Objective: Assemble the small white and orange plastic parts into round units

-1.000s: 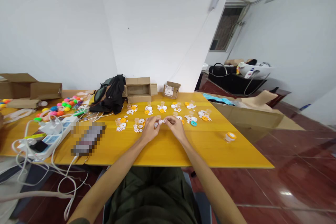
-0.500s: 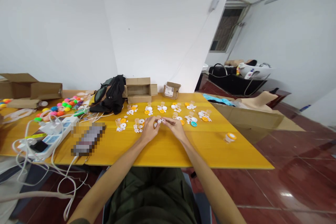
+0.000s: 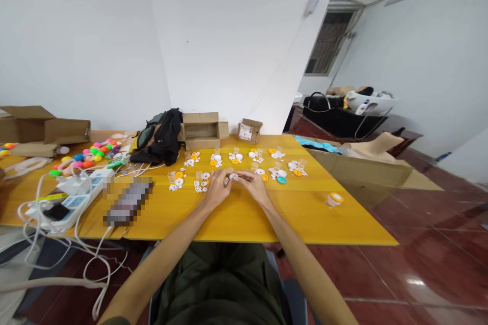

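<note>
My left hand (image 3: 218, 187) and my right hand (image 3: 254, 184) meet above the middle of the table, fingers closed. Between their fingertips is a small white plastic piece with holes (image 3: 233, 176); its exact kind is too small to make out. Around and beyond my hands lie several small groups of parts, each with white discs, perforated white pieces, a coloured ring lid and a clear cup. Near my left hand are a clear cup (image 3: 199, 176) and a white disc (image 3: 206, 176). A teal ring lid (image 3: 281, 180) and an orange ring lid (image 3: 264, 177) lie right of my right hand.
A jar with an orange lid (image 3: 334, 199) stands at the right on the yellow table (image 3: 305, 218). Left are a phone (image 3: 129, 202), a power strip (image 3: 82, 200) with tangled cables and coloured balls (image 3: 88, 164). Behind stand a black bag (image 3: 162, 137) and an open cardboard box (image 3: 202, 143).
My right fingertips have shifted slightly left, closer to my left hand, covering more of the white piece. The things on the table have stayed put.
</note>
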Demonstrator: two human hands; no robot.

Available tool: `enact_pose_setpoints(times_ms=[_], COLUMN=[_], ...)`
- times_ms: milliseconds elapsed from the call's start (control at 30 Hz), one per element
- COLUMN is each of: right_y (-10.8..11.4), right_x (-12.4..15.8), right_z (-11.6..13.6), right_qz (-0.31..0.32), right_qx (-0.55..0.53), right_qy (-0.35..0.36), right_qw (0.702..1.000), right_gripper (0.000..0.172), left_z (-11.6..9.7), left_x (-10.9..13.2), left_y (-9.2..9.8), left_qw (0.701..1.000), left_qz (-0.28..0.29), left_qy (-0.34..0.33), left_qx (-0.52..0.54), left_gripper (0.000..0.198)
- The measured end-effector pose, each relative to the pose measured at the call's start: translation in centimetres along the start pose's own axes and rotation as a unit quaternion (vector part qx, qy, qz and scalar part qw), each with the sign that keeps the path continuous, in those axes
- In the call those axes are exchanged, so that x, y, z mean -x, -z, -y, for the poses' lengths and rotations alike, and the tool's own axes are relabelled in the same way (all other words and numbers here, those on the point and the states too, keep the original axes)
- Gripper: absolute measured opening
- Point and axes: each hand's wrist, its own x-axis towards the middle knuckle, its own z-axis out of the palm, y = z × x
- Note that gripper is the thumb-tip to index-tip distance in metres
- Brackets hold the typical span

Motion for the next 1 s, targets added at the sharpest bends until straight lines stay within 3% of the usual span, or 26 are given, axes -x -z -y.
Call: enact_pose_setpoints(times_ms=[467,700,1000], right_y=[0.12,0.40,0.11], right_x=[0.03,0.13,0.17], right_z=[0.15,0.22,0.22], right_qz=[0.015,0.042,0.023], right_qx=[-0.014,-0.043,-0.055], right_qy=[0.015,-0.035,-0.074], right_qw=[1.000,0.998,0.995], right_gripper=[0.027,0.035,0.045], left_z=[-0.19,-0.22,0.09], left_x=[-0.09,-0.04,0.01], left_y=[0.05,-0.04,-0.15], left_qw=[1.000,1.000,0.999], left_qz=[0.000,-0.009,-0.008], left_qy=[-0.002,-0.006,-0.030], left_qx=[-0.002,-0.007,-0.034], left_gripper=[0.015,0.018,0.019])
